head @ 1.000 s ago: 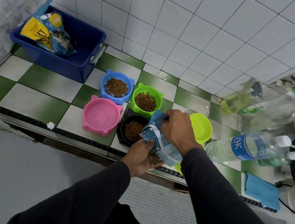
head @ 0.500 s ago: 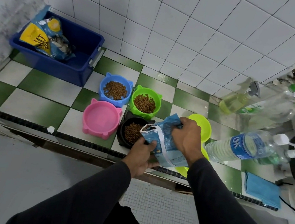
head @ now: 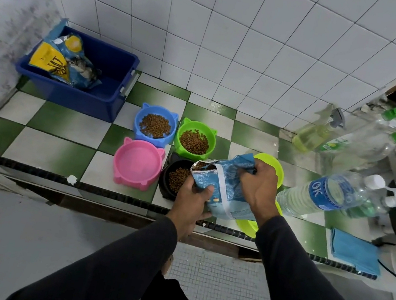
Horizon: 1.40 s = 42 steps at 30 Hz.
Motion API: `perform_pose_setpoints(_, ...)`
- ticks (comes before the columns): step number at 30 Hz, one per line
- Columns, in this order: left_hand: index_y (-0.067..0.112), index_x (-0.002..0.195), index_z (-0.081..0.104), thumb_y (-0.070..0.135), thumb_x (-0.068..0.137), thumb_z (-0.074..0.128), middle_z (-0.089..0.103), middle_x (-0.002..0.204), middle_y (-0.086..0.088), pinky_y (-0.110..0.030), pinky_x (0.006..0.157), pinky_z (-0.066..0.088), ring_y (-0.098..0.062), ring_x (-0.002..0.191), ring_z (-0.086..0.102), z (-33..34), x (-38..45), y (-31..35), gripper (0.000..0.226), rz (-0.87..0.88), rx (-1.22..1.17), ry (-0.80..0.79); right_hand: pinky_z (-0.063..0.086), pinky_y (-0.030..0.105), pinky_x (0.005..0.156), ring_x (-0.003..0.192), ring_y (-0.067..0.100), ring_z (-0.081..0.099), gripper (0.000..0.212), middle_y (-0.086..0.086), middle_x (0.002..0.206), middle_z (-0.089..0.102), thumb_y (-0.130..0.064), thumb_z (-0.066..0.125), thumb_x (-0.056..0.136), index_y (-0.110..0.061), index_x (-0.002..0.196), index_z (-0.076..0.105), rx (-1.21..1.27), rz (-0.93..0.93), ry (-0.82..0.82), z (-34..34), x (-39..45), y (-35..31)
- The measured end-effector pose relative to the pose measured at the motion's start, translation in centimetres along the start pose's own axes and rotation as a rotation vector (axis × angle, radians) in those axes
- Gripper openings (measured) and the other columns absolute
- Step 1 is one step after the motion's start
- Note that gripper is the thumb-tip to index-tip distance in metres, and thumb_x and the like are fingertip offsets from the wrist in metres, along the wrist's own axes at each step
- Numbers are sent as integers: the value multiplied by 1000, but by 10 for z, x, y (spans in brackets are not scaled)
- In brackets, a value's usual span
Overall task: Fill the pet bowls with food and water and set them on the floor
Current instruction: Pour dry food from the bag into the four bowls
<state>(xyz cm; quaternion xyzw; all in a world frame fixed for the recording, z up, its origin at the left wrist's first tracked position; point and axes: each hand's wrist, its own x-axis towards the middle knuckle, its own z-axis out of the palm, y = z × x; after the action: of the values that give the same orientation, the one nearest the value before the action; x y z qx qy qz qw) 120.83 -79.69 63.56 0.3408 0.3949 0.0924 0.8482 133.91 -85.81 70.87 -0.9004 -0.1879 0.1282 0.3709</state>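
The food bag point(head: 224, 188) is held by both hands over the front edge of the tiled surface point(head: 60, 150). The left hand point(head: 192, 198) grips its lower left side, thumb across the front. The right hand point(head: 260, 186) pinches the crumpled upper right corner. The bag's long axis runs from lower right to upper left, and its torn mouth points left, directly over the black bowl point(head: 176, 179), which already holds kibble.

The blue bowl point(head: 155, 124) and the green bowl point(head: 194, 140) stand side by side behind the black bowl; both contain kibble. The pink bowl point(head: 137, 163), just left of the black bowl, shows no food. A yellow-green bowl point(head: 272, 163) sits behind the right hand, and a second one point(head: 247, 226) shows below the bag at the front edge; their contents cannot be seen.

Judgement: if the pink bowl is to take food, the mouth must shift left past the black bowl's rim. The left hand is nearer to that bowl and would lead; the right hand controls tilt.

Open room lies left of the pink bowl. To the right the space is crowded: a water bottle point(head: 325, 194) lies on its side just beside the right forearm, with a spray bottle point(head: 317, 133) and a blue cloth point(head: 355, 251) nearby. A blue tub point(head: 90, 100) holding another bag stands well apart at the rear left. All bowls remain on the surface, none on the floor.
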Motion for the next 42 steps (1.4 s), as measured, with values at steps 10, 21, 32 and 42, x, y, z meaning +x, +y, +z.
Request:
perform_pose_setpoints(10,35,128,56,11,104,60,70,129,5,-53,86,60,-26,117,68,-21,-7,26,33,123,-68,47,39,1,51,61,-9,62,27,-22,70,64,-1,66,82,-26,90,75,38,-99,-32,18,-2,-42)
perform_pose_setpoints(21,39,128,55,14,105,57,70,131,0,-59,90,58,-30,118,68,-61,-10,44,34,183,-158,100,52,20,58,67,20,66,13,4,73,72,-8,61,81,-14,81,73,-95,-211,-145,58,-8,-94)
perform_pose_setpoints(32,28,139,53,15,108,51,65,136,-18,-70,102,47,-44,120,65,-84,-2,45,34,71,-404,47,36,27,60,74,37,63,13,13,81,72,-15,57,77,-15,82,69,-432,-423,-196,95,-14,-126)
perform_pose_setpoints(42,14,143,53,14,112,37,64,136,-22,-60,91,54,-44,123,61,-86,0,46,34,-32,-575,49,45,32,65,85,40,64,25,17,95,72,-18,59,81,-10,102,71,-601,-489,-316,108,-11,-141)
